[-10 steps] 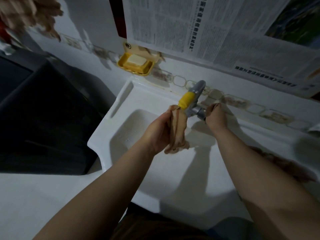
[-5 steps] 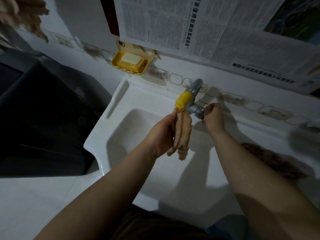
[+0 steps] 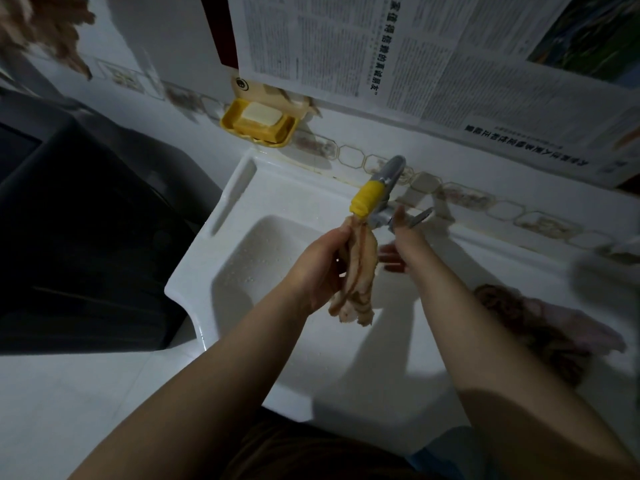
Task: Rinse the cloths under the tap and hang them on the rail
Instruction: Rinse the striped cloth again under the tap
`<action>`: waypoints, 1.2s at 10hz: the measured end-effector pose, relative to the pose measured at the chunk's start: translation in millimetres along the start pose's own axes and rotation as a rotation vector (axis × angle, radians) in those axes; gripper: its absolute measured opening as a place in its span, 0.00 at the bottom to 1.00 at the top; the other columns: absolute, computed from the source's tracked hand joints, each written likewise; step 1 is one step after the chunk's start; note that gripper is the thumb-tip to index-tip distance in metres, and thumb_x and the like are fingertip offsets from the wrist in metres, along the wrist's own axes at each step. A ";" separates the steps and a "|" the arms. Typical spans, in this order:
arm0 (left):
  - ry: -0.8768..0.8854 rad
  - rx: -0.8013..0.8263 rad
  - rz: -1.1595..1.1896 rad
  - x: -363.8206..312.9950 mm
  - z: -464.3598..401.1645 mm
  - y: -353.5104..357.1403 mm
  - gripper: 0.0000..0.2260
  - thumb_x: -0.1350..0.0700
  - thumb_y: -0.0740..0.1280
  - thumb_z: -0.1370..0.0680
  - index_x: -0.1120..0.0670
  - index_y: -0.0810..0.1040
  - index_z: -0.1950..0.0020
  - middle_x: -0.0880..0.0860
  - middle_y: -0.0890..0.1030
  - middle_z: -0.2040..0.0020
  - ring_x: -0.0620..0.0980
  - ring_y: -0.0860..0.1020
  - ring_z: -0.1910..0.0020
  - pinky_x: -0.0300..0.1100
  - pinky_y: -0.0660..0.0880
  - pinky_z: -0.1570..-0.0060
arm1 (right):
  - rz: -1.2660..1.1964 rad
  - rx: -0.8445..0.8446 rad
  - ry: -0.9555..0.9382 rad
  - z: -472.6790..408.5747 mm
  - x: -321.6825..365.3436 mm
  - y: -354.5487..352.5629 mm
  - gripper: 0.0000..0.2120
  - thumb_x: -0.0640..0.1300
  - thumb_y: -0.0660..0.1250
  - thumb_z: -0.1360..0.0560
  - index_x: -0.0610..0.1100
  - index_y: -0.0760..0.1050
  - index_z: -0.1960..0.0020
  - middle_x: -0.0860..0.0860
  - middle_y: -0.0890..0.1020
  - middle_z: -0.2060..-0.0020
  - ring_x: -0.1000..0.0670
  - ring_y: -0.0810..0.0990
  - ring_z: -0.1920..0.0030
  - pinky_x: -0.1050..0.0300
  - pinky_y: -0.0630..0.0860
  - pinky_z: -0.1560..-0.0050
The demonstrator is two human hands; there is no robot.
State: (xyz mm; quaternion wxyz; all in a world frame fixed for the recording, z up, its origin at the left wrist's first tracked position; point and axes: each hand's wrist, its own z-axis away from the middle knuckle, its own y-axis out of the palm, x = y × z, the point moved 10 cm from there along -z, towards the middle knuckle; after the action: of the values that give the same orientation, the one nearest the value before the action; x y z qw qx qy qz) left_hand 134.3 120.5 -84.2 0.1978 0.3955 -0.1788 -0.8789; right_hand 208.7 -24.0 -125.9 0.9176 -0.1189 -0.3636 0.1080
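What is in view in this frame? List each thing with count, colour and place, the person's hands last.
sink: 1, white, centre
tap: 1, grey with yellow spout, back wall over sink
striped cloth: 1, beige-brown, under spout
second cloth: 1, brown-pink, sink's right ledge
soap dish: 1, yellow, holding pale soap, on wall
newspaper: sheets, white, wall above
left hand: grips striped cloth
right hand: fingers loose, beside tap handle, holding nothing

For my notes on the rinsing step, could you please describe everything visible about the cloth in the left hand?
The cloth is a pale beige rag with brownish stripes, bunched into a long hanging bundle. The left hand grips its upper part, holding it upright over the sink; its top reaches the tap's yellow spout, its frayed end dangles free.
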 end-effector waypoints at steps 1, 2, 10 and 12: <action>0.023 -0.042 -0.088 -6.8 1.0 -11.7 0.16 0.52 0.59 0.19 0.62 0.77 0.42 0.60 0.74 0.52 0.57 0.75 0.50 0.48 0.76 0.52 | 0.078 0.276 -0.267 31.8 14.7 37.9 0.31 0.72 0.53 0.28 0.49 0.80 0.50 0.52 0.84 0.54 0.51 0.81 0.49 0.53 0.75 0.44; 0.075 -0.060 -0.226 -15.4 3.8 -23.4 0.15 0.55 0.60 0.19 0.66 0.77 0.45 0.59 0.73 0.55 0.57 0.74 0.54 0.47 0.76 0.57 | 0.112 0.278 -0.536 51.5 31.3 42.9 0.11 0.52 0.66 0.23 0.47 0.79 0.59 0.57 0.81 0.66 0.60 0.78 0.61 0.64 0.74 0.57; 0.158 -0.332 -0.263 -21.3 -17.6 -9.0 0.16 0.52 0.61 0.19 0.64 0.80 0.54 0.58 0.81 0.63 0.45 0.77 0.70 0.34 0.73 0.71 | 0.153 -0.185 -0.530 66.1 63.6 35.7 0.16 0.45 0.60 0.21 0.41 0.75 0.64 0.41 0.80 0.62 0.41 0.80 0.58 0.51 0.76 0.53; 0.012 -0.318 -0.104 -11.8 -17.6 -10.0 0.19 0.50 0.60 0.18 0.67 0.78 0.46 0.66 0.82 0.52 0.56 0.82 0.62 0.37 0.74 0.70 | 0.309 -0.208 -0.563 70.2 62.5 45.4 0.20 0.49 0.57 0.19 0.39 0.75 0.62 0.40 0.80 0.62 0.41 0.79 0.58 0.53 0.71 0.58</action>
State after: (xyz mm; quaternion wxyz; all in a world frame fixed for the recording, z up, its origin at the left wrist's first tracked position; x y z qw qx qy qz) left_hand 153.0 132.0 -92.5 0.2132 0.3734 -0.0155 -0.9027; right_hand 199.5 46.6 -49.6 0.7368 -0.2310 -0.5896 0.2369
